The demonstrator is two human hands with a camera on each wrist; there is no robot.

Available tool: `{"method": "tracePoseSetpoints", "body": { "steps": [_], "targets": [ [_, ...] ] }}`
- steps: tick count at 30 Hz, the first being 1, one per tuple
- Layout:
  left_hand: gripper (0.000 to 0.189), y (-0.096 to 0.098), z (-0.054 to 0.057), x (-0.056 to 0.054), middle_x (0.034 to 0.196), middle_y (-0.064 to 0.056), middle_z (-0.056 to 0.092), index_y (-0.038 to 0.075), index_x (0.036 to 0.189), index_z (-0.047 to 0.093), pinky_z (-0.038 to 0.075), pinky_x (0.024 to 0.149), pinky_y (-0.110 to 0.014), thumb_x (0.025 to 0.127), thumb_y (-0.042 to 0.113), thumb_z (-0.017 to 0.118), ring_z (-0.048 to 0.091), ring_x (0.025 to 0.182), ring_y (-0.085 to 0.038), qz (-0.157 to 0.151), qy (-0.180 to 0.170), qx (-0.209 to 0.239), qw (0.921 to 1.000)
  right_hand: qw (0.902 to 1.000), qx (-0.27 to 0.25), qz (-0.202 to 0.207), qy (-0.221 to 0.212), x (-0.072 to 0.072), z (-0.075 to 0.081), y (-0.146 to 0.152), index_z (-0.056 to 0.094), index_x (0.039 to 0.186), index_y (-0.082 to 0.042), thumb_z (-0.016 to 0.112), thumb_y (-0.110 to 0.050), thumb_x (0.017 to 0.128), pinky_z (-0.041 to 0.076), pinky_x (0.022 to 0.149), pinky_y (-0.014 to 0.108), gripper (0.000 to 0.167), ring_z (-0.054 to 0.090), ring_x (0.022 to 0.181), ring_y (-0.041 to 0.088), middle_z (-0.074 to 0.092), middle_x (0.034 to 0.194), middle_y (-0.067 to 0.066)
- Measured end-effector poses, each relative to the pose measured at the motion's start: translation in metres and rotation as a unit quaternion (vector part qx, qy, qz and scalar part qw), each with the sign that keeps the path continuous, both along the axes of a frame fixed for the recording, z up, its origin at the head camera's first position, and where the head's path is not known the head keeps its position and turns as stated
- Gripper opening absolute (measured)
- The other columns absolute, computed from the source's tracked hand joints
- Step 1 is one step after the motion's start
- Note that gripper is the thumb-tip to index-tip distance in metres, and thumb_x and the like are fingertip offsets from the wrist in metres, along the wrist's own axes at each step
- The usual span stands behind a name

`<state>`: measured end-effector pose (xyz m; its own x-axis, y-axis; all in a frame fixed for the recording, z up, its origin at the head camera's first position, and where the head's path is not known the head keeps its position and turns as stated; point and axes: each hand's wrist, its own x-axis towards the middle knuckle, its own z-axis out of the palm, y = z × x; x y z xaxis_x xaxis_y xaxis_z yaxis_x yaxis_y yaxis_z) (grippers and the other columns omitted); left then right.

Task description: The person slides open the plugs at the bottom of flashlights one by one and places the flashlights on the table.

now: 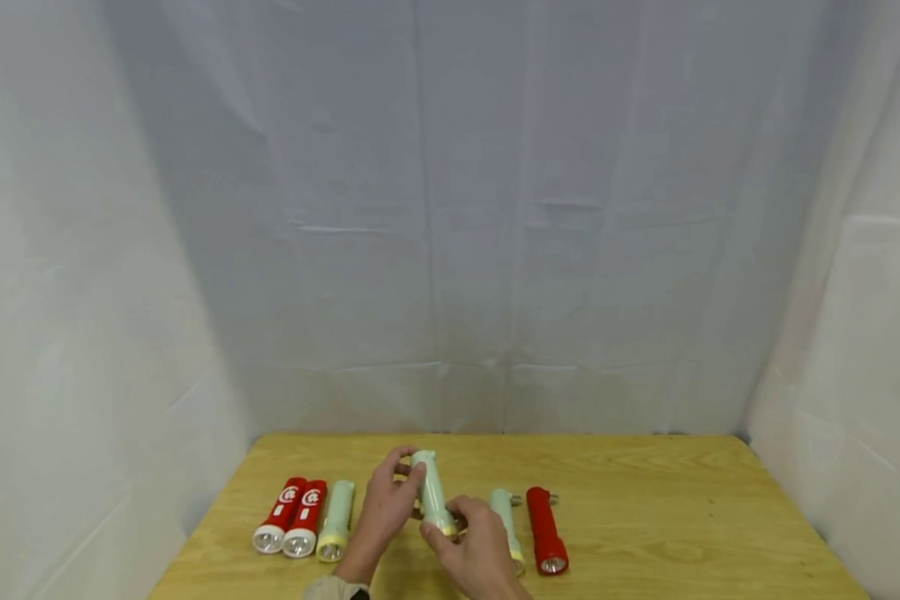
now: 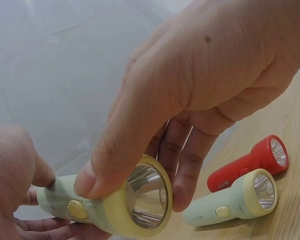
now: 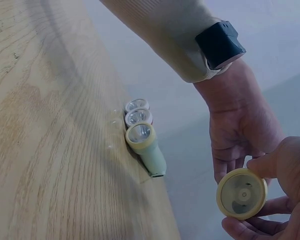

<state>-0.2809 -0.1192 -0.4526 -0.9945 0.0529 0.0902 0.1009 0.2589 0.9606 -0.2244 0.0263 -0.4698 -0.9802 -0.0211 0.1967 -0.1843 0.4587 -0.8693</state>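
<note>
A pale green flashlight with a yellow head ring is held above the table between both hands. My left hand grips it by the tail end. At the head end, my right hand holds it between thumb and fingers. The left wrist view shows the yellow switch on its side and the right thumb pressed against the body just beside the switch. In the right wrist view its round lens faces the camera, unlit.
Left on the wooden table lie two red flashlights with white heads and a pale green flashlight. Right of the hands lie another green flashlight and a red flashlight. Pale sheets surround the table's back and sides.
</note>
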Motion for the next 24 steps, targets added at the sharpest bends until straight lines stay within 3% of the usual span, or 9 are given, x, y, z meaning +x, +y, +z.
{"method": "tracePoseSetpoints", "body": {
  "steps": [24],
  "targets": [
    [0.033, 0.002, -0.0025, -0.0029, 0.109, -0.021, 0.057, 0.003, 0.134, 0.054, 0.06, 0.061, -0.041, 0.105, 0.019, 0.052, 0.061, 0.076, -0.018, -0.012, -0.008, 0.012, 0.9998, 0.9999, 0.007, -0.003, 0.01, -0.0003, -0.001, 0.0023, 0.07, 0.097, -0.007, 0.082, -0.03, 0.084, 0.05, 0.058, 0.018, 0.029, 0.058, 0.072, 0.006, 0.065, 0.084, 0.001]
  ]
}}
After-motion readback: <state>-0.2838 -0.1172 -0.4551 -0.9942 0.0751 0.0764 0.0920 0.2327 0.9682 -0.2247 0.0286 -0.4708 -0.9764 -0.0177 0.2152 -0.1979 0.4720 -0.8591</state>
